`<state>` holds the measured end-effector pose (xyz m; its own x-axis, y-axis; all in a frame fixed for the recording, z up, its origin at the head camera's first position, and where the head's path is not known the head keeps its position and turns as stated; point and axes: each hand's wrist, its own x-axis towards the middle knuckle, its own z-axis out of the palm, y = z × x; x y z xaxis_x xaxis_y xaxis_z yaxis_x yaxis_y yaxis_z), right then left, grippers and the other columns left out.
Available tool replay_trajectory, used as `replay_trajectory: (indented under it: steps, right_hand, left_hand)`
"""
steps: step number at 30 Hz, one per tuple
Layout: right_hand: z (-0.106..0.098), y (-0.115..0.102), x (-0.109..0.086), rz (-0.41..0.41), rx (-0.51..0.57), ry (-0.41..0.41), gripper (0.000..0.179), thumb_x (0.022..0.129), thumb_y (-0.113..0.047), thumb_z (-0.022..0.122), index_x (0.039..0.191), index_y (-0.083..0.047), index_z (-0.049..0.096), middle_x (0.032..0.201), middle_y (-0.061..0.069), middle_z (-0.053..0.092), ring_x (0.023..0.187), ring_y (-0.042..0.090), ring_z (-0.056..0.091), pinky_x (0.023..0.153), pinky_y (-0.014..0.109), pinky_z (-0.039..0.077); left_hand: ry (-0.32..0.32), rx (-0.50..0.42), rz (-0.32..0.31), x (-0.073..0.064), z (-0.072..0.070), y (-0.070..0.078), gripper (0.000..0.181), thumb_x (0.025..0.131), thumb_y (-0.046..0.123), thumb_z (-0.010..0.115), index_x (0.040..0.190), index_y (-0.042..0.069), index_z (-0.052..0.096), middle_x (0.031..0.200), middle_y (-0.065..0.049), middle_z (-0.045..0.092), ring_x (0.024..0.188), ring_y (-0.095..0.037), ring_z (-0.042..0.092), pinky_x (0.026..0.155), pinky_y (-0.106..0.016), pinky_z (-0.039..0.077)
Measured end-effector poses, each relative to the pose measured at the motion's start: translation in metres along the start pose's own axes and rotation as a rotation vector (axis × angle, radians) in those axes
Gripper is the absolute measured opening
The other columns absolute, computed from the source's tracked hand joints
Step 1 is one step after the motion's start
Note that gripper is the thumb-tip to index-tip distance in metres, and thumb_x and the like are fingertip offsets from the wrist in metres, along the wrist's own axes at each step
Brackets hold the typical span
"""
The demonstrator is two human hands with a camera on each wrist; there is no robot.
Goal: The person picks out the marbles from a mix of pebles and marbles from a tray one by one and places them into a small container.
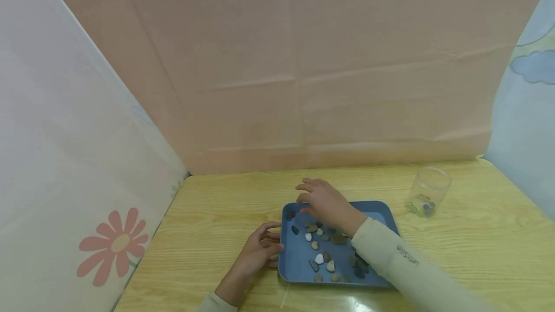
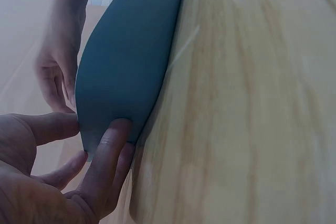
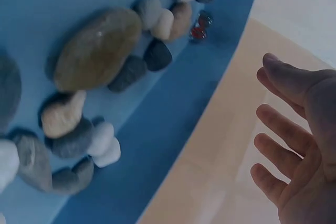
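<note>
A blue tray point(image 1: 295, 264) with raised walls lies on the table, with several pebbles point(image 1: 319, 258) scattered inside it. At its far left corner sit a few small glass marbles point(image 3: 198, 32), red and clear. My left hand point(image 1: 257, 253) is at the tray's left side; in the left wrist view its fingertips point(image 2: 118, 127) touch the outer wall and rim. Over the tray's far edge hovers my right hand point(image 1: 327, 203), fingers spread and loosely bent. The right wrist view shows nothing in that hand, which is apart from the tray.
A clear jar point(image 1: 431, 187) with several glass marbles point(image 1: 425, 206) at its bottom stands right of the tray. Beneath everything is a wood-grain table point(image 1: 208, 225). A pinkish-tan sheet point(image 1: 260, 110) hangs behind it, and a white flowered sheet point(image 1: 86, 134) hangs on the left.
</note>
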<state>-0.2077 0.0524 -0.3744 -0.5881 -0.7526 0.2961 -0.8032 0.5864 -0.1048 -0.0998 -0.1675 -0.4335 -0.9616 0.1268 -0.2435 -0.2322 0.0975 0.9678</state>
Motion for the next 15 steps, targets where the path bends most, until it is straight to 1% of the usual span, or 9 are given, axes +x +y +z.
replay_trajectory:
  steps: [5,8,13,15]
  right_hand:
    - [0.01,-0.003,0.003,-0.031,-0.019,0.006,0.019,0.083,-0.023,0.08,0.1,-0.017,0.076,0.132,0.009,0.066,0.133,0.034,0.053,0.111,0.05,0.044]
    - [0.015,-0.006,0.005,-0.033,-0.03,-0.02,0.019,0.083,-0.023,0.08,0.1,-0.016,0.076,0.132,0.009,0.065,0.134,0.034,0.052,0.111,0.05,0.044]
    - [0.024,-0.01,0.008,0.018,-0.03,-0.102,0.018,0.086,-0.024,0.077,0.103,-0.018,0.076,0.136,0.008,0.063,0.138,0.031,0.048,0.114,0.049,0.041]
    - [0.028,-0.011,0.009,0.045,-0.025,-0.133,0.018,0.087,-0.024,0.077,0.104,-0.018,0.076,0.137,0.007,0.062,0.14,0.031,0.046,0.115,0.049,0.04]
  left_hand:
    - [-0.001,-0.008,-0.006,0.0,0.0,0.0,0.059,0.091,0.004,0.067,0.145,0.01,0.044,0.128,-0.021,0.054,0.098,-0.02,0.066,0.074,-0.041,0.063]
    - [-0.003,-0.011,-0.006,0.0,0.0,0.0,0.059,0.092,0.005,0.067,0.145,0.009,0.044,0.128,-0.021,0.054,0.098,-0.02,0.066,0.073,-0.041,0.063]
    - [-0.01,-0.01,-0.002,0.0,-0.001,0.0,0.06,0.092,0.006,0.068,0.146,0.007,0.043,0.128,-0.022,0.055,0.099,-0.02,0.066,0.073,-0.04,0.063]
    - [-0.008,-0.011,-0.008,0.0,-0.001,0.0,0.06,0.091,0.006,0.068,0.146,0.008,0.043,0.128,-0.021,0.055,0.099,-0.019,0.066,0.073,-0.04,0.063]
